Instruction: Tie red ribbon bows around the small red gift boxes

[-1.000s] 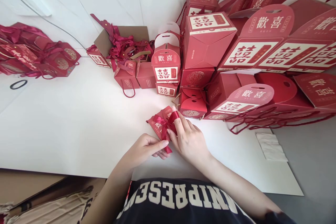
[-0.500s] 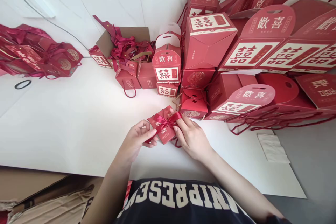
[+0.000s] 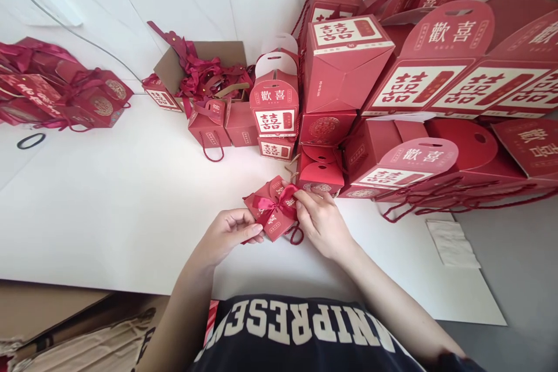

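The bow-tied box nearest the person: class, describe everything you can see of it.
The box is red and looks like printed card, with pale gold characters and a rounded flap on top. A shiny, satin-like red bow is tied across it; a cord loop sticks out at its near right. It is turned cornerwise over the white table; whether it touches is unclear. The left grip is at its near left edge, its hold partly hidden; the right grip pinches the bow's right loop.

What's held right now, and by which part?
The red ribbon bow on the small gift box: the right hand pinches its right loop, and the left hand appears to pinch a ribbon tail at the box's lower-left edge.
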Demonstrator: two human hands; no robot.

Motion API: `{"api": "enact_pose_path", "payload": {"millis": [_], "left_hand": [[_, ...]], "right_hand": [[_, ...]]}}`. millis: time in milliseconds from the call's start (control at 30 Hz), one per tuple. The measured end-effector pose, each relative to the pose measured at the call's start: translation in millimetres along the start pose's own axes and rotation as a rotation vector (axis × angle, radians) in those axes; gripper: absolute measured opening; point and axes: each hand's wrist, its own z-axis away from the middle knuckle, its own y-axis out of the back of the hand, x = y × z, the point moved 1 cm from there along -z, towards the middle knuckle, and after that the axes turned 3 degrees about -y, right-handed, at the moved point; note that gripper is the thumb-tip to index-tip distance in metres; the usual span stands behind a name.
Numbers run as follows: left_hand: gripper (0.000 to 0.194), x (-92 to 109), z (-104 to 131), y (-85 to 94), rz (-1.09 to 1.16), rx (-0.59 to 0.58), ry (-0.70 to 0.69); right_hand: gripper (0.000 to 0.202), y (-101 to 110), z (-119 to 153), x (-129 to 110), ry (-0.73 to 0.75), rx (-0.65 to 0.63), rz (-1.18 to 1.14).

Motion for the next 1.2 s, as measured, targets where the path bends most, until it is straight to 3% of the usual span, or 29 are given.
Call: {"api": "enact_pose_path", "payload": {"millis": [567, 767, 867, 967, 1067, 1133, 1200], "left_hand": [[0.032, -1, -4, 11.4, -0.148, -0.088, 0.004], [0.029, -5, -9, 19.6, -0.445, -0.224, 0.007], [0.033, 11, 1, 32.4, -0.595, -0.326, 0.052], [0.044, 39, 11, 45.6, -0.72, -0.16, -0.03], [0.042, 65, 10, 47.1, -0.797, 0.038, -0.181], [0.039, 77, 2, 40.6, -0.844, 0.065, -0.3], [0.036, 81, -9, 31.9, -0.871, -0.005, -0.418]], "right_hand": [[0.034, -3, -1, -4, -0.114, -0.013, 0.002], [0.033, 5, -2, -3, -0.016, -0.111, -0.094], [0.035, 8, 1, -3, 0.02, -0.127, -0.098], [0.042, 9, 4, -2, 0.047, -0.13, -0.047], [0.045, 10, 7, 1, 0.081, -0.088, -0.009], [0.043, 12, 10, 5, 0.108, -0.031, -0.038], [0.037, 15, 12, 9, 0.137, 0.037, -0.099]]}}
